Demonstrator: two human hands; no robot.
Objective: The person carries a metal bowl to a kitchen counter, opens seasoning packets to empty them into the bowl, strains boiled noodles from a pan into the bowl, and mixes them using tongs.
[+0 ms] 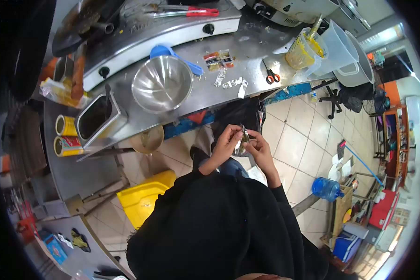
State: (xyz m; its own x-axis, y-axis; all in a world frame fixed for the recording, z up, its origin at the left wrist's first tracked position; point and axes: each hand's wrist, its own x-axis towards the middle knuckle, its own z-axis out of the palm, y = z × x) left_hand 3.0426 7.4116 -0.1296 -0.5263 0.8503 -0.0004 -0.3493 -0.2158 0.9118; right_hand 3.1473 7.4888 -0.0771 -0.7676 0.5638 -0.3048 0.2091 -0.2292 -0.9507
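Observation:
My left hand and my right hand are close together in front of my body, below the counter's front edge. Between their fingertips is a small shiny foil packet, pinched from both sides; its label and contents are too small to make out. On the steel counter beyond lie several small packets with coloured contents. Nearer the edge are torn silvery foil strips. Scissors with orange-and-black handles rest to their right. An empty-looking steel bowl stands left of the packets.
A blue plastic scoop lies behind the bowl. A gas stove with red-handled tongs is at the back. Yellow-stained jug and clear jug stand right. A yellow plastic bin is on the floor left.

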